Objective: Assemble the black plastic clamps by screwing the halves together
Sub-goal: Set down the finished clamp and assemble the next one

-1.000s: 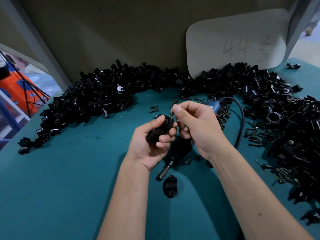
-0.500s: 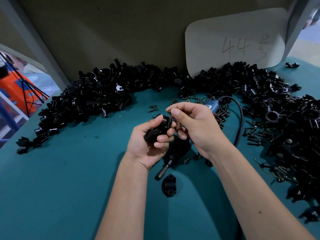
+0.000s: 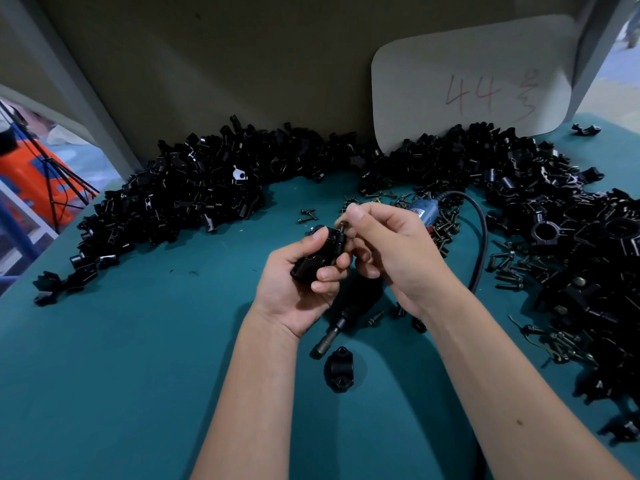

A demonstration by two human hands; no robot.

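Little has moved in the head view over the last second: both hands have drifted slightly toward the piles at the back, and the screw sits much as it did at the clamp's upper corner, so the insertion is in progress rather than finished

Head view, now:
- left hand (image 3: 298, 282) grips the clamp (image 3: 320, 258), thumb on top, fingers curled underneath, held above the teal table (image 3: 138, 358)
- right hand (image 3: 388, 251) pinches a screw (image 3: 343, 229) between thumb and forefinger; the screw tip meets the clamp's upper right corner, shank still showing, so not seated
- cannot tell whether the screw has caught a thread or merely rests in the hole
- electric screwdriver (image 3: 349, 313) lies on the table under the hands, bit end pointing toward the person, blue rear end and black cable (image 3: 481, 237) running off to the right; neither hand touches it
- one loose clamp half (image 3: 338, 368) lies just beside the driver's bit end
- loose screws (image 3: 509, 271) scattered right of the cable; large heaps of black parts (image 3: 194, 195) along the back and right edges
- card marked "44" (image 3: 478, 84) leans against the back wall

Judgement: the step in hand is hand-starting the screw. Since it has not visibly sunk, the halves are probably not yet fastened; power driving would come next, which needs the right hand free
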